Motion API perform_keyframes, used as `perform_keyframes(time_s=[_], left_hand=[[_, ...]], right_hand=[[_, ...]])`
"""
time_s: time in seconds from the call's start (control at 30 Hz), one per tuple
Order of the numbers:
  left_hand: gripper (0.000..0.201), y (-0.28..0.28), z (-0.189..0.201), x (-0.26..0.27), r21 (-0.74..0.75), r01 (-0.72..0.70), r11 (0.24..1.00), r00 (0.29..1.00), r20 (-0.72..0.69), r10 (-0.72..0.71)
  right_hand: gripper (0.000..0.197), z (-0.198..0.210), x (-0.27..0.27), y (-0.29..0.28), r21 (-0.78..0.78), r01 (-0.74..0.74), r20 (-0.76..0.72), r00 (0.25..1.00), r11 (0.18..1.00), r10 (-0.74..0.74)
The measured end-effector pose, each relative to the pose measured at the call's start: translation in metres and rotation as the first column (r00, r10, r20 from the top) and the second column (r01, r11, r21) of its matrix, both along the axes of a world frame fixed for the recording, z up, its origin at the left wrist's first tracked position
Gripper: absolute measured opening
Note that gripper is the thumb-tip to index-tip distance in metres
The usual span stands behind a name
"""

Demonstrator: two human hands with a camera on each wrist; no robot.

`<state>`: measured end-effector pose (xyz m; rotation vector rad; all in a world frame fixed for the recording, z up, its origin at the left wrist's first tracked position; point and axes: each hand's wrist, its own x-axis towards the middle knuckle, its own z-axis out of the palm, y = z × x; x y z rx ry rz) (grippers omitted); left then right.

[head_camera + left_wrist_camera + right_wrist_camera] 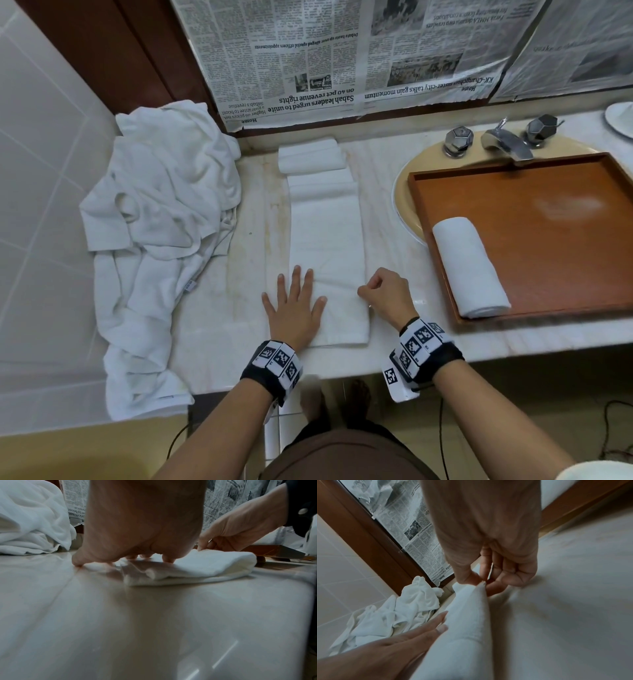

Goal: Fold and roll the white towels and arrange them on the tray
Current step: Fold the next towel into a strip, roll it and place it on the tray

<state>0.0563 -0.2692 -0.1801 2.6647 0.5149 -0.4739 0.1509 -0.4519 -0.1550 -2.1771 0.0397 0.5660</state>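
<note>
Towels are partly done in the head view: one rolled towel (471, 269) is lying on the tray (548, 192), a folded one (311, 159) is waiting by the wall, and a heap (161, 219) is still unfolded, while my left hand (296, 308) is pressing flat-fingered on the long folded towel (327, 240) on the counter (219, 325). From the left wrist, the towel's near end is sitting close to the counter edge with bare counter around it. From the right wrist, my right hand (489, 577) is pinching the towel's right edge between thumb and fingertip, with open counter on the tray side.

White towels (325, 246); reddish-brown tray (534, 219); black-and-white newsprint (308, 58); cream marble counter (219, 322); checkered wristbands (277, 363).
</note>
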Motion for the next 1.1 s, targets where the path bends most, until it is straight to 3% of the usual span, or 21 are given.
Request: perform_keyframes(time_s=[0.17, 0.3, 0.37, 0.43, 0.47, 0.57, 0.63, 0.73, 0.87, 0.93, 1.03, 1.1], left_hand=[[0.069, 0.007, -0.002, -0.003, -0.034, 0.018, 0.999, 1.000, 0.022, -0.018], [0.072, 0.015, -0.002, -0.010, -0.042, 0.049, 0.998, 0.998, 0.039, -0.047], [0.069, 0.016, 0.001, -0.010, -0.070, 0.029, 0.997, 0.997, 0.074, -0.024], [0.061, 0.011, 0.004, -0.005, -0.096, 0.000, 0.995, 0.993, 0.119, 0.012], [0.057, 0.006, 0.004, -0.003, -0.093, 0.004, 0.996, 0.992, 0.127, 0.007], [0.052, -0.009, -0.004, 0.003, 0.003, 0.113, 0.994, 0.985, 0.130, -0.113], [0.052, -0.007, -0.009, 0.003, 0.034, 0.119, 0.992, 0.987, 0.103, -0.122], [0.054, -0.001, -0.011, -0.005, 0.048, 0.035, 0.998, 0.994, 0.099, -0.039], [0.058, -0.016, -0.008, -0.013, 0.000, -0.051, 0.999, 0.997, 0.055, 0.051], [0.059, -0.019, -0.005, -0.010, -0.028, -0.057, 0.998, 0.997, 0.047, 0.058], [0.054, -0.022, -0.001, -0.007, -0.013, -0.026, 1.000, 0.994, 0.110, 0.027], [0.053, -0.028, -0.004, -0.011, 0.004, -0.001, 1.000, 0.994, 0.109, 0.001]], right_hand=[[0.024, 0.000, -0.001, -0.002, 0.004, -0.009, -0.024, 1.000, 1.000, 0.009], [0.031, 0.002, -0.001, -0.005, -0.174, -0.141, -0.034, 0.990, 0.975, 0.137], [0.023, 0.002, -0.005, -0.003, -0.318, -0.198, 0.168, 0.951, 0.927, 0.261], [0.019, -0.005, -0.014, 0.004, -0.410, -0.252, 0.394, 0.818, 0.877, 0.419], [0.026, -0.009, -0.019, 0.010, -0.439, -0.298, 0.434, 0.756, 0.848, 0.490], [0.061, -0.027, -0.025, 0.022, -0.526, -0.470, 0.274, 0.695, 0.709, 0.664], [0.065, -0.036, -0.021, 0.020, -0.583, -0.514, 0.171, 0.680, 0.630, 0.713], [0.064, -0.035, -0.010, 0.009, -0.627, -0.527, 0.121, 0.661, 0.573, 0.740], [0.059, -0.032, 0.013, -0.006, -0.647, -0.432, 0.070, 0.787, 0.629, 0.613], [0.057, -0.032, 0.014, -0.006, -0.642, -0.347, 0.157, 0.813, 0.684, 0.560], [0.058, -0.030, -0.011, 0.007, -0.583, -0.363, 0.321, 0.719, 0.727, 0.616], [0.056, -0.039, -0.037, 0.014, -0.556, -0.448, 0.311, 0.669, 0.700, 0.675]])
